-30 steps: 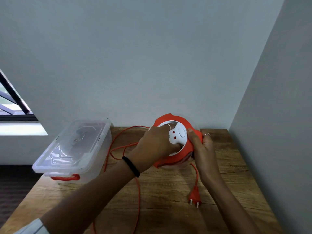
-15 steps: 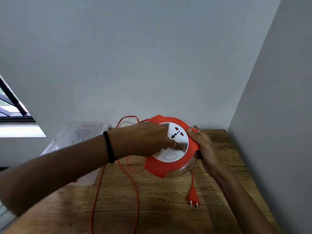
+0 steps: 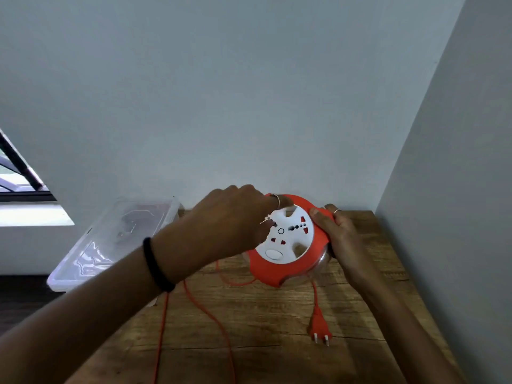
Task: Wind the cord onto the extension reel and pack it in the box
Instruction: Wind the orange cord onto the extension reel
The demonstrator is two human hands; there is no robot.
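The orange extension reel [image 3: 318, 256] with a white socket disc [image 3: 288, 236] is held tilted above the wooden table [image 3: 277, 314], near the back wall. My right hand [image 3: 339, 236] grips the reel's right rim. My left hand [image 3: 232, 217] reaches across from the left, fingers on the white disc's upper left edge. Loose orange cord [image 3: 216, 322] trails from under the reel toward the table's front edge. The orange plug [image 3: 318, 325] hangs on a short lead below the reel and lies on the table. The clear plastic box [image 3: 116, 239], lid on, stands at the left.
The table sits in a corner: a grey wall runs behind it and another along its right side. A window shows at the far left. The box overhangs the table's left edge, with dark floor below.
The white disc has turned under my left hand, so its sockets and button sit at new angles. My left hand moved up to the disc's top edge. The loose cord loops shifted.
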